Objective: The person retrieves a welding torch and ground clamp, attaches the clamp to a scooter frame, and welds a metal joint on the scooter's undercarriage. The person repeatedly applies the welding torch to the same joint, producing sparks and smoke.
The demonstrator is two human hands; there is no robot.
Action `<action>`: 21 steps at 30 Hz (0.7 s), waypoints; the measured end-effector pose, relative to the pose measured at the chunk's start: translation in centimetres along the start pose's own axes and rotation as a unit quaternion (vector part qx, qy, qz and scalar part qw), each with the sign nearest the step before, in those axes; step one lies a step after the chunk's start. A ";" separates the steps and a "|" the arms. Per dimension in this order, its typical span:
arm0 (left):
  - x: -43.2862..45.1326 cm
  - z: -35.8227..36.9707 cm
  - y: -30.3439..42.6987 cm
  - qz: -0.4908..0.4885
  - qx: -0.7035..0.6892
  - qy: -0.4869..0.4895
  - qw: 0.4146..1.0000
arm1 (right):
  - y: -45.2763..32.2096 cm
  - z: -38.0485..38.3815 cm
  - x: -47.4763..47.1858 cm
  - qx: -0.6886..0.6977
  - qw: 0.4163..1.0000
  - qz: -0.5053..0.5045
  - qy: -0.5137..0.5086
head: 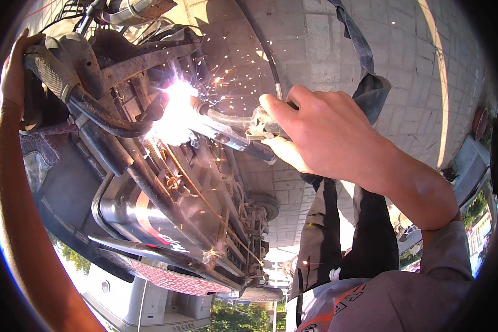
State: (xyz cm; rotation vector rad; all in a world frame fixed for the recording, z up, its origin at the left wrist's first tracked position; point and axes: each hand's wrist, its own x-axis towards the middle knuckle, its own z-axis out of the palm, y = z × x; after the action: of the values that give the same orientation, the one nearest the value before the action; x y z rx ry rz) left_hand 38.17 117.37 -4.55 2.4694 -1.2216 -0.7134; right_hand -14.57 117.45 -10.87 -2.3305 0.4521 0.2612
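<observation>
My right hand [328,124] holds a welding torch [226,117] by its handle, the nozzle pointing left. A blinding white arc [175,114] burns at its tip, throwing sparks up and to the right. The glare hides the spot being struck, which lies on the steel frame [174,207] of a vehicle tipped on its side. A bent dark tube [112,122] with a knurled sleeve [52,74] runs into the glare. At the far left, my left hand [14,79] hooks its fingers over the frame's end beside that sleeve; its palm is partly hidden.
A black cable [259,39] leads up from the torch. Dark cloth strips [371,91] hang above my right wrist. Wheels [265,205] and a rusty rod [195,197] are on the vehicle. Paving bricks [402,74] form the ground; a white van [124,296] stands behind.
</observation>
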 end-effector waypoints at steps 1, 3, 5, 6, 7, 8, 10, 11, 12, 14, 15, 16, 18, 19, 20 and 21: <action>-0.1 0.1 0.1 -0.002 0.000 0.006 1.000 | 0.0 0.0 0.0 0.004 1.000 0.003 -0.004; -0.2 0.2 0.2 -0.003 0.002 0.014 1.000 | -0.1 0.0 0.0 0.005 1.000 0.006 -0.004; -0.2 0.2 0.2 0.014 0.020 0.020 1.000 | -0.2 0.2 0.2 -0.001 1.000 0.005 0.002; -0.1 0.2 0.1 -0.008 -0.007 0.010 1.000 | -0.3 0.2 0.2 0.003 1.000 0.009 0.002; 0.0 0.1 0.1 -0.015 -0.019 0.004 1.000 | -0.3 0.2 0.2 0.007 1.000 0.012 0.001; 0.0 0.1 0.0 -0.003 -0.017 0.015 1.000 | -0.3 0.2 0.1 0.011 1.000 0.016 0.001; 0.1 0.0 -0.2 0.008 -0.020 0.008 1.000 | -0.2 0.2 -0.1 -0.001 0.997 0.040 -0.061; 0.1 0.0 -0.3 0.025 -0.015 0.016 0.999 | -0.2 0.2 -0.3 -0.007 0.994 0.052 -0.092; 0.1 0.0 -0.3 0.008 -0.016 0.007 1.000 | -0.1 0.2 -0.4 -0.003 0.998 0.034 -0.057; 0.1 -0.1 -0.3 -0.012 -0.017 -0.001 1.000 | 0.0 0.2 -0.7 0.006 1.000 -0.003 0.012; 0.1 -0.1 -0.3 -0.018 -0.016 -0.003 1.000 | 0.1 0.3 -0.8 0.009 1.000 -0.001 0.015; 0.1 0.0 -0.4 -0.015 -0.012 0.000 1.000 | 0.1 0.3 -0.8 0.012 1.000 0.001 0.018; 0.1 -0.1 -0.4 -0.004 -0.003 0.006 1.000 | 0.1 0.4 -0.9 0.013 1.000 0.000 0.022; 0.1 -0.1 -0.5 0.005 0.002 0.010 1.000 | 0.1 0.4 -0.9 0.010 1.000 -0.001 0.023; 0.2 -0.1 -0.5 0.004 0.001 0.008 1.000 | 0.1 0.5 -0.8 0.007 1.000 -0.004 0.021; 0.3 -0.2 -0.6 0.003 0.000 0.005 1.000 | 0.2 0.5 -0.8 0.006 1.000 -0.001 0.020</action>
State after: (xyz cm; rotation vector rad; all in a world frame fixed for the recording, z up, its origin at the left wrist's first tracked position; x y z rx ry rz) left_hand 38.83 117.52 -4.73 2.4664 -1.2239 -0.6980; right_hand -15.36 117.86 -11.07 -2.3278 0.4687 0.2116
